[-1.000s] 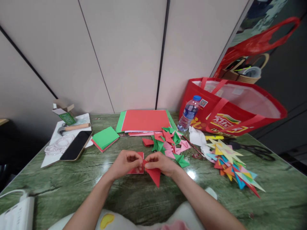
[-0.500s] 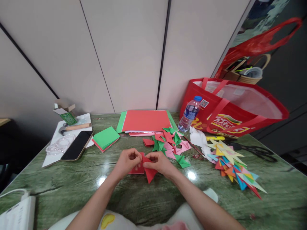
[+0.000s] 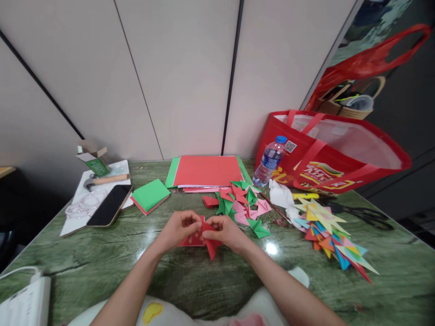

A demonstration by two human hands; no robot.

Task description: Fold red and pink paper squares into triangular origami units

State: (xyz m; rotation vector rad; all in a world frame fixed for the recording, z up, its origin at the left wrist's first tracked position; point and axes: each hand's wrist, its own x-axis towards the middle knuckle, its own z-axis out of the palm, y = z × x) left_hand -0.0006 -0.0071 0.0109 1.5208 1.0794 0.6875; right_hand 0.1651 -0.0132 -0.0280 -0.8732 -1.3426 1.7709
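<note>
Between my two hands is a red folded paper (image 3: 212,246), its pointed flap hanging down toward me. My right hand (image 3: 226,232) pinches it between thumb and fingers. The fingers of my left hand (image 3: 181,230) are closed at the paper's left upper edge, gripping it there. Beneath them a flat red sheet (image 3: 190,241) shows partly; my left hand covers much of it. Just beyond my right hand lies a heap of folded paper pieces (image 3: 239,203) in red, green and pink.
Coloured sheets (image 3: 209,170) lie by the wall, green squares (image 3: 149,194) to the left. A phone (image 3: 110,206) and hammer (image 3: 108,180) are farther left. At right are a water bottle (image 3: 270,160), red bag (image 3: 319,154), scissors (image 3: 370,215) and multicoloured folded paper (image 3: 329,237).
My hands stay in nearly the same place. The red folded paper has turned slightly between my fingers, and its hanging flap looks narrower.
</note>
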